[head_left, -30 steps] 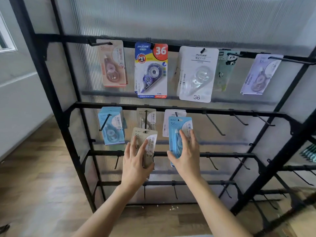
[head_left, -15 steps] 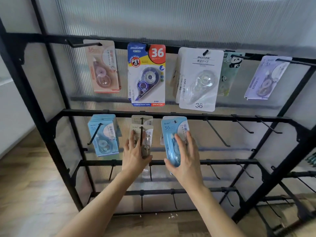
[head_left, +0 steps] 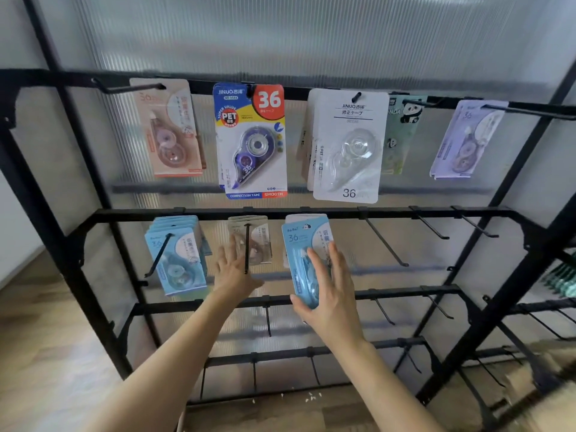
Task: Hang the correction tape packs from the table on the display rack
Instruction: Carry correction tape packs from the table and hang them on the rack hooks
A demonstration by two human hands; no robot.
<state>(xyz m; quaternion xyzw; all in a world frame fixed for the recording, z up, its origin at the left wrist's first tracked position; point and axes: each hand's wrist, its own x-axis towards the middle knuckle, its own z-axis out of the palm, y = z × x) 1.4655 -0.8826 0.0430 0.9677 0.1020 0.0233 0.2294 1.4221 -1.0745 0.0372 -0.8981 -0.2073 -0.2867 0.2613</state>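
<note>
Light-blue carded correction tape pack [head_left: 299, 244] is up at the second rail of the black metal display rack [head_left: 311, 213], just in front of a white pack [head_left: 294, 217]. Right hand [head_left: 330, 294] clamps it, thumb at the lower edge, fingers spread across the front. Left hand [head_left: 233, 272], fingers straight, presses the beige pack [head_left: 261, 241] on the neighbouring hook.

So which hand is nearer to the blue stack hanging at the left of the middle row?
Left. The left hand is just right of the blue stack; the right hand is farther right, holding a blue pack.
</note>
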